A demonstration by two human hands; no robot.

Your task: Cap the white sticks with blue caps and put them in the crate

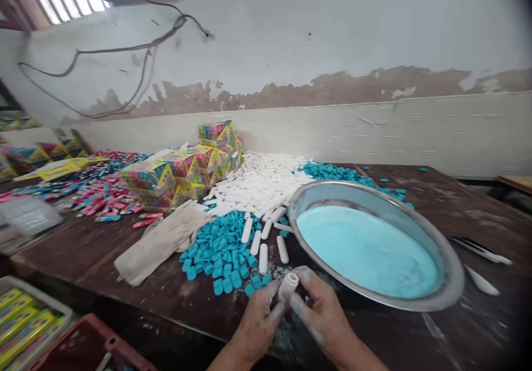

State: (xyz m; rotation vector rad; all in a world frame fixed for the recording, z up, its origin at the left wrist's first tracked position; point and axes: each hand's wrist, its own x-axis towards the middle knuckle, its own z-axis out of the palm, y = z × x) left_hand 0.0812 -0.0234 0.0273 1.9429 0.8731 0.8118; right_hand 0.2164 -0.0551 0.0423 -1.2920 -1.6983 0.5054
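Near the table's front edge, my left hand grips a small white tube with its round open end up. My right hand is at the tube's right side, thumb and fingers curled in close to it, and both hands are dusted with white. Just beyond them lie several white tubes and a heap of blue caps. A wide metal basin on the right holds pale blue powder. Behind the caps spreads a large pile of white tubes.
A cloth glove lies left of the caps. Stacked display boxes and a pink and blue pile stand farther left. A box cutter and a white scoop lie right of the basin. A red crate is at lower left.
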